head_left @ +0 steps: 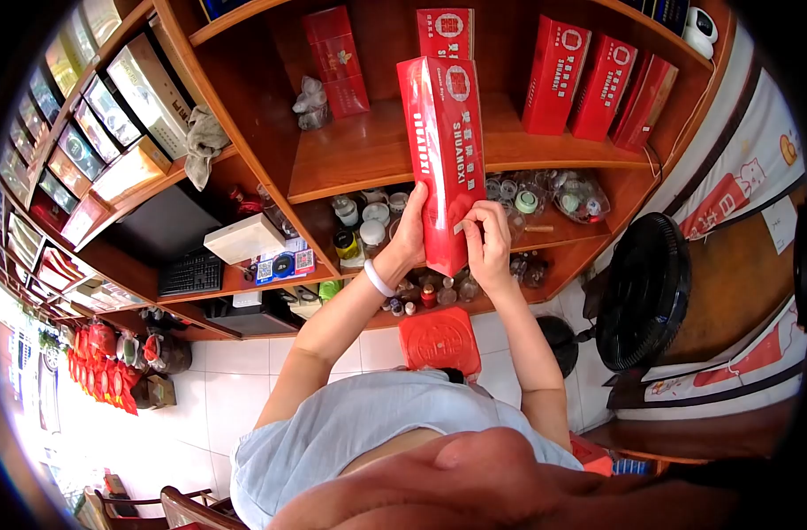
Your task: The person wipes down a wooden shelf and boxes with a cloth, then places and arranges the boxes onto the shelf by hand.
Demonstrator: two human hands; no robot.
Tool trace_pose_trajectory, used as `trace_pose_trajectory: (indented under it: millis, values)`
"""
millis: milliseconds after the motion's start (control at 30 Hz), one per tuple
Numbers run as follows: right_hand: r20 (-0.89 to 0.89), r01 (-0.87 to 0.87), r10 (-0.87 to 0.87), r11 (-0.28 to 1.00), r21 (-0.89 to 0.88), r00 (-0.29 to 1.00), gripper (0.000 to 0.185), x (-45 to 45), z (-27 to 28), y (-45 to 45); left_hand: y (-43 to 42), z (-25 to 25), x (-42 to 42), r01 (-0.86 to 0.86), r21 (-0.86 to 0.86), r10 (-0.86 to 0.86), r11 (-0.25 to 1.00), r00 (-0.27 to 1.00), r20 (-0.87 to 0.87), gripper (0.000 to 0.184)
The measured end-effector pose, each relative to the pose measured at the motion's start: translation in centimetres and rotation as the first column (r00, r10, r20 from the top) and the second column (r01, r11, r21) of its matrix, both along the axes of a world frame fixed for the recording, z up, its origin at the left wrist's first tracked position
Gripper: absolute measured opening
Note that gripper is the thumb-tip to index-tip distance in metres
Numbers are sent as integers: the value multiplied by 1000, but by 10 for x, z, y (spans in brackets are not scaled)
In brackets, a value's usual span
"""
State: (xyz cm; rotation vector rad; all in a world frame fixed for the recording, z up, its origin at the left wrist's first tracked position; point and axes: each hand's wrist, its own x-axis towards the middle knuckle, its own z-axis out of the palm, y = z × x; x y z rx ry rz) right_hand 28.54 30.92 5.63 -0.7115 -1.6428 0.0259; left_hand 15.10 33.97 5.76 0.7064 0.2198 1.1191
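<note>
A long red cigarette carton (443, 150) with a shiny surface and the word SHUANGXI stands nearly upright in front of the shelves. My left hand (409, 231) wraps round its lower left side and wears a pale bracelet (378, 278) at the wrist. At the carton's lower right edge, my right hand (488, 243) has its fingers curled and closed, thumb and forefinger pinching there. A small pale spot shows by those fingertips, too small to name. Directly behind the held carton, another red carton (447, 31) stands on the shelf, partly hidden.
More red cartons (558, 75) lean on the wooden shelf (359, 159). Below are glass jars (374, 234) and small bottles. A red stool (439, 340) stands on the tiled floor, a black fan (644, 291) at right, and a keyboard (191, 276) at left.
</note>
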Motion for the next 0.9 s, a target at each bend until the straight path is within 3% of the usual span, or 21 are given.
trace_pose_trajectory:
  millis: [167, 233, 300, 400, 567, 667, 733, 900]
  values:
    - [-8, -38, 38, 999, -2, 999, 8, 2, -5, 0, -2, 2, 2, -48, -5, 47, 999, 996, -73, 71]
    - [-25, -56, 56, 998, -15, 998, 9, 1, -5, -2, -5, 6, 1, 6, -43, -5, 999, 1000, 6, 62]
    - [-191, -127, 102, 984, -122, 976, 11, -1, -3, -6, -1, 3, 0, 15, 15, -15, 1000, 1000, 1, 62]
    - [-70, -79, 76, 996, -49, 995, 12, 2, -6, -2, -4, 7, 0, -17, 65, 21, 998, 998, -53, 67]
    - [-87, -94, 86, 991, -91, 992, 7, 0, -4, -2, -4, 5, 1, -67, 53, 72, 996, 992, -105, 72]
    - [-70, -96, 91, 993, -68, 993, 7, 1, -6, -2, -3, 5, 0, -51, -6, 51, 999, 997, -63, 71]
    - [-59, -104, 100, 993, -56, 993, 6, 1, -6, -4, -5, 7, -1, -47, -15, 47, 999, 999, 5, 60]
    - [-94, -134, 125, 987, -86, 988, 6, 2, -5, -6, 3, -4, -3, -69, 6, 69, 998, 998, 9, 60]
